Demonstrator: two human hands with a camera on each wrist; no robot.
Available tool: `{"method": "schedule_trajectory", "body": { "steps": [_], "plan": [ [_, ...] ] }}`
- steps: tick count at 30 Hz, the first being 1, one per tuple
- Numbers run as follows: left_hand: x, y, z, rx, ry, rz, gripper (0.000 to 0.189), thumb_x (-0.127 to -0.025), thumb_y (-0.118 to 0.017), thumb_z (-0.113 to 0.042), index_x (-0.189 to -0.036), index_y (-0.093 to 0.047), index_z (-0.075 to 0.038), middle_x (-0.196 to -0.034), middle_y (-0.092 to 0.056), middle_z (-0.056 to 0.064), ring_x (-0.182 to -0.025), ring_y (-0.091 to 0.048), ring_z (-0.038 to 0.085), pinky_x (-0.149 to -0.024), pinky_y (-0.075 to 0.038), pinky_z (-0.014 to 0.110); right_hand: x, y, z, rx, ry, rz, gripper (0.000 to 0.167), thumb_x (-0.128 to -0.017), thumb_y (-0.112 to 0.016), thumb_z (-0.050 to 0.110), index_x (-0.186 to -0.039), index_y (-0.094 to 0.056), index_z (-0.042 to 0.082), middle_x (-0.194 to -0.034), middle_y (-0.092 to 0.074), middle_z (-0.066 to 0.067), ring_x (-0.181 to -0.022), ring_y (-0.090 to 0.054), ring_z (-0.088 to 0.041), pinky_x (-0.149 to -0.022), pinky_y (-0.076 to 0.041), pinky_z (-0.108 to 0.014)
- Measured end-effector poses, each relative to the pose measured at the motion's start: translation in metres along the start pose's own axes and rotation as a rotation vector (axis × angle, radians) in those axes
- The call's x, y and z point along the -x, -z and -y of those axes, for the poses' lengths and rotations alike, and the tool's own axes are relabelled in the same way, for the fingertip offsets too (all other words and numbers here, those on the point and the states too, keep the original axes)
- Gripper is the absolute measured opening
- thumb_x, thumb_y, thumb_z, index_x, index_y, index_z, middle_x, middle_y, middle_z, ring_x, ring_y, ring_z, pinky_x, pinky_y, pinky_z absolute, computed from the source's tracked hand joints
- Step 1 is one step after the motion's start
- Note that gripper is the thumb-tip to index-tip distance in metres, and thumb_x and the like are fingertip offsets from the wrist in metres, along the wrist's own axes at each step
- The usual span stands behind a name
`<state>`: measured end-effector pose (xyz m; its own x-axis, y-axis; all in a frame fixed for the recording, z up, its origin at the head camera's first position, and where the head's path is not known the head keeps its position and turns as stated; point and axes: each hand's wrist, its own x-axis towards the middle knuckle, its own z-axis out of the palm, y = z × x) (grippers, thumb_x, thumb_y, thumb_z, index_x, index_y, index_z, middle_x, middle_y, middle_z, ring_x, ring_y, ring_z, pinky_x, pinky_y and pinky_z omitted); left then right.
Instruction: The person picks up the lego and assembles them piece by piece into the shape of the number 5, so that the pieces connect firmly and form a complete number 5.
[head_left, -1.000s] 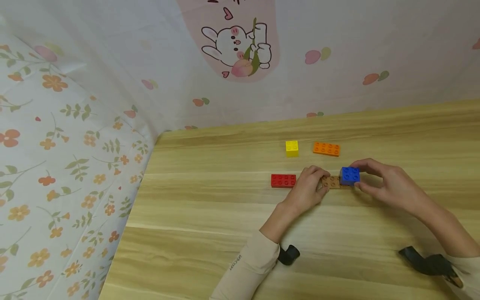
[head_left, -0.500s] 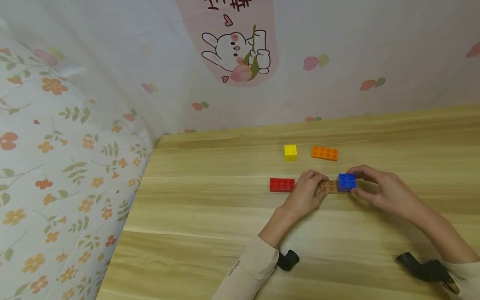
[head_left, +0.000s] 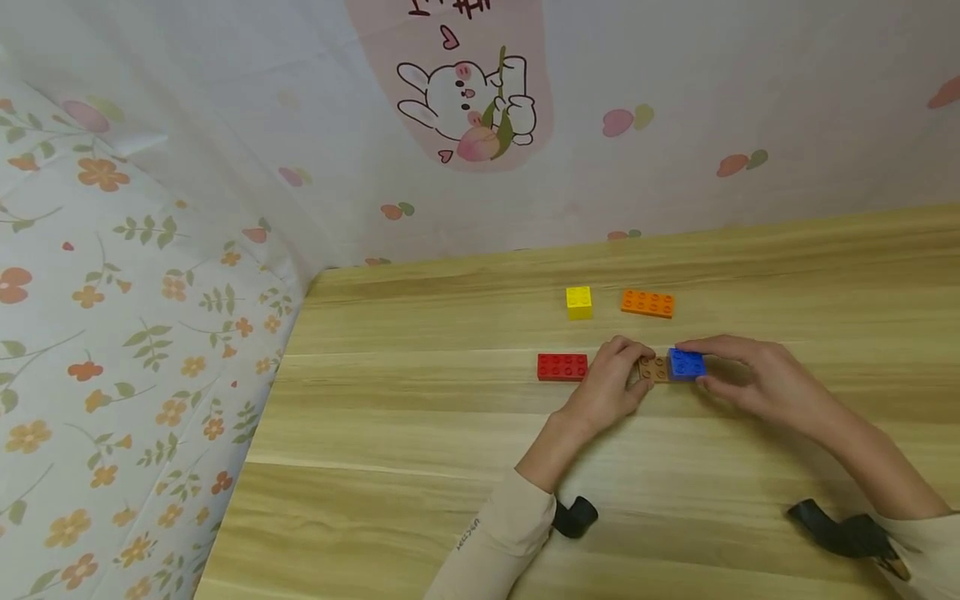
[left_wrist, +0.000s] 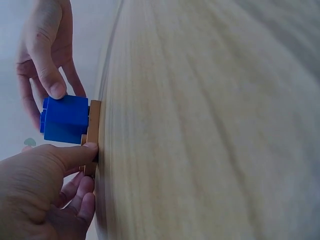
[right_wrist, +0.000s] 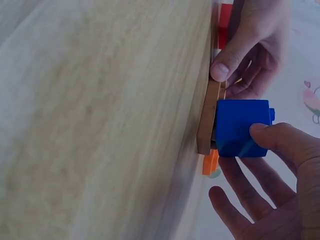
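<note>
A thin brown toy-brick plate (head_left: 654,369) lies on the wooden table, its studs facing up. My left hand (head_left: 611,382) pinches its left end between thumb and fingers, hiding that part. Over the plate's right half sits a blue two-by-two brick (head_left: 686,365), which my right hand (head_left: 768,379) grips between thumb and fingers. From the right wrist view, a narrow dark gap shows between the blue brick (right_wrist: 242,128) and the plate (right_wrist: 208,117); whether the studs are engaged, I cannot tell. In the left wrist view the brick (left_wrist: 66,119) stands almost square to the plate (left_wrist: 93,122).
A red brick (head_left: 562,367) lies just left of my left hand. Behind the hands are a yellow brick (head_left: 579,302) and an orange plate (head_left: 648,303). Patterned cloth (head_left: 480,208) hangs along the table's back edge. Black straps (head_left: 576,517) hang by both sleeves.
The blue brick, in my right hand, has come down and slightly left onto the brown plate's right half. My left hand keeps its hold on the plate. The head view has shifted slightly.
</note>
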<state>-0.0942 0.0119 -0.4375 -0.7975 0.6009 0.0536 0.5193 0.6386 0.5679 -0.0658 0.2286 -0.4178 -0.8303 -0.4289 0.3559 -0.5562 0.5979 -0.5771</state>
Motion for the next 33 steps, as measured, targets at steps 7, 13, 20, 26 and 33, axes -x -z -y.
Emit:
{"method": "schedule_trajectory", "body": {
  "steps": [7,13,20,26,33],
  "plan": [
    [-0.0008,0.0018,-0.0003,0.005,-0.004,0.000,0.030,-0.089,-0.064,-0.016,-0.118,-0.058,-0.009,-0.110,-0.051,0.000,-0.103,-0.045,0.008,-0.084,-0.032,0.008,-0.0027,0.0012,0.0009,0.024,0.011,0.000,0.060,-0.064,-0.079,-0.008,-0.118,-0.063,0.012,-0.110,-0.065,-0.008,-0.105,-0.051,-0.003,-0.084,-0.032,-0.003],
    [-0.0017,0.0004,0.0000,0.020,-0.022,-0.011,0.029,-0.089,-0.063,-0.016,-0.117,-0.058,-0.009,-0.111,-0.051,0.000,-0.102,-0.046,0.008,-0.084,-0.032,0.008,-0.0016,0.0018,-0.0005,0.028,0.018,-0.005,0.061,-0.062,-0.079,-0.009,-0.118,-0.064,0.011,-0.109,-0.065,-0.007,-0.104,-0.053,-0.004,-0.083,-0.034,-0.003],
    [-0.0002,-0.0017,0.0025,0.052,-0.040,-0.028,0.029,-0.088,-0.065,-0.015,-0.116,-0.059,-0.007,-0.112,-0.053,0.002,-0.104,-0.047,0.009,-0.088,-0.031,0.008,0.0008,0.0010,-0.0011,0.010,0.003,-0.002,0.060,-0.064,-0.079,-0.008,-0.118,-0.064,0.012,-0.110,-0.065,-0.007,-0.107,-0.048,0.003,-0.083,-0.033,-0.003],
    [-0.0001,-0.0031,0.0039,0.083,-0.042,-0.029,0.029,-0.088,-0.065,-0.014,-0.115,-0.059,-0.007,-0.111,-0.053,0.003,-0.102,-0.048,0.008,-0.088,-0.031,0.008,0.0036,0.0008,-0.0022,-0.001,-0.028,0.006,0.060,-0.065,-0.078,-0.008,-0.119,-0.064,0.014,-0.111,-0.065,-0.009,-0.107,-0.049,0.001,-0.082,-0.035,-0.004],
    [0.0009,-0.0026,0.0049,0.107,-0.025,-0.036,0.029,-0.087,-0.066,-0.013,-0.115,-0.059,-0.007,-0.110,-0.052,0.002,-0.100,-0.048,0.008,-0.087,-0.031,0.008,0.0034,-0.0006,-0.0022,-0.010,-0.043,-0.002,0.059,-0.065,-0.079,-0.008,-0.118,-0.064,0.013,-0.110,-0.065,-0.011,-0.107,-0.047,0.004,-0.083,-0.037,-0.006]
  ]
}}
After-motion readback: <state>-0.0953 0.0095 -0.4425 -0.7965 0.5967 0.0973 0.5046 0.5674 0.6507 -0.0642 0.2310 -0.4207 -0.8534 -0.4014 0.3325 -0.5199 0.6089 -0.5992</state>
